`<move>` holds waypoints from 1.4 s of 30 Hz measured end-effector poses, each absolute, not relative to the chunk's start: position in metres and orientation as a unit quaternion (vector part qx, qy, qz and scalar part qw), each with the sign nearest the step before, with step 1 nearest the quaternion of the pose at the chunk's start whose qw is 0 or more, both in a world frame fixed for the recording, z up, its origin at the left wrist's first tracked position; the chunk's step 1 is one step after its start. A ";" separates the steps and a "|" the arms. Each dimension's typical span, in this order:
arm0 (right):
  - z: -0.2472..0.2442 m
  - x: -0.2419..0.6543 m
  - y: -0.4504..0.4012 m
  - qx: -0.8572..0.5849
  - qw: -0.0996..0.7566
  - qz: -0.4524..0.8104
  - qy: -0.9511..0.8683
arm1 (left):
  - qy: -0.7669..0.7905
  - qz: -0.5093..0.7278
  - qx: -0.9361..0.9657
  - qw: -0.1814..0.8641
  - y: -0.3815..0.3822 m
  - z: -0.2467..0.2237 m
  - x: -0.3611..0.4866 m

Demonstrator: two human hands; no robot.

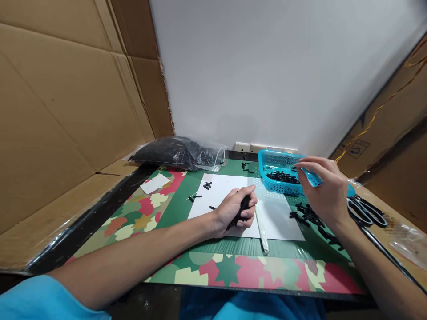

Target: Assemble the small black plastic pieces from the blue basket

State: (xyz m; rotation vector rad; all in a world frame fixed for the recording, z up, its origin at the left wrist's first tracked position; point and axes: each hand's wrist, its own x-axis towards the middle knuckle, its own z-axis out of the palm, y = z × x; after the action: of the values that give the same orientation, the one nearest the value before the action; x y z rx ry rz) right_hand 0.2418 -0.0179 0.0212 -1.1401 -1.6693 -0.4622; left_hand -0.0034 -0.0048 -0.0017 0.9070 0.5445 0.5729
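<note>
My left hand (237, 212) rests over the white paper sheet (280, 222), its fingers wrapped round a dark bundle of black pieces (243, 212), mostly hidden by the palm. Above the blue plastic basket (271, 155), my right hand (325, 189) pinches a small black piece (294, 168) between thumb and forefinger. Inside the basket lies a heap of short black pieces (283, 177). More black pieces (313, 218) are strewn just below the basket, near my right wrist. A slim white pen-like stick (262, 231) lies on the sheet beside my left hand.
At the back left lies a clear zip bag (176, 153) full of black pieces. Scissors (365, 211) sit at the right. Loose black pieces (207, 185) and a white scrap (155, 183) are on the patterned board (180, 271). Cardboard (66, 89) walls the left; power sockets (258, 149) stand behind.
</note>
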 end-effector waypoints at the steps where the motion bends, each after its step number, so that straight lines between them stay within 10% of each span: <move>1: 0.023 0.245 -0.017 -0.493 0.504 -0.168 -0.689 | 0.256 0.261 0.428 0.827 -0.005 -0.002 -0.004; 10: 0.019 0.199 -0.040 -0.328 0.412 0.174 -0.832 | 0.269 0.168 0.535 0.783 -0.011 0.001 -0.005; 42: 0.010 0.192 -0.036 -0.353 0.582 0.362 -0.637 | 0.258 0.192 0.498 0.805 -0.007 0.006 -0.003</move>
State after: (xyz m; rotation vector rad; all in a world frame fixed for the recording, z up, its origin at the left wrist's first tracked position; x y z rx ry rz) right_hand 0.1923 -0.0356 0.0102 -0.8254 -1.4867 0.8463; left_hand -0.0032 -0.0074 0.0062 1.0662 0.5530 0.4104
